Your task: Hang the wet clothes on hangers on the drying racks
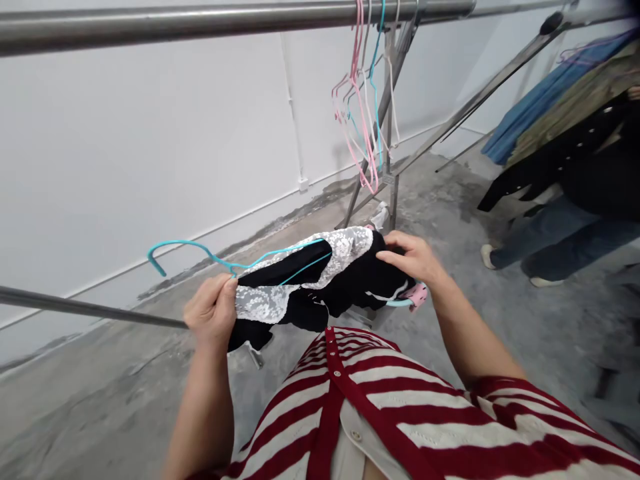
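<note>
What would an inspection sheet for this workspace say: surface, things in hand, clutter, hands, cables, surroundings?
Surface: grey, stained floor.
Things in hand: black garment with white lace; turquoise hanger in its opening.
Clutter: several pink, white and turquoise hangers on the metal rail.
Hands: left hand grips lace by the hook; right hand holds black fabric.
Cables: thin wall line, cable or conduit unclear.
Surroundings: pale wall; another person near hanging clothes.

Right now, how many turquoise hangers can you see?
2: one turquoise hanger partly inside the black garment with white lace, its hook above your left hand; another turquoise hanger on the metal rail among pink hangers. Others may be hidden there.
</note>
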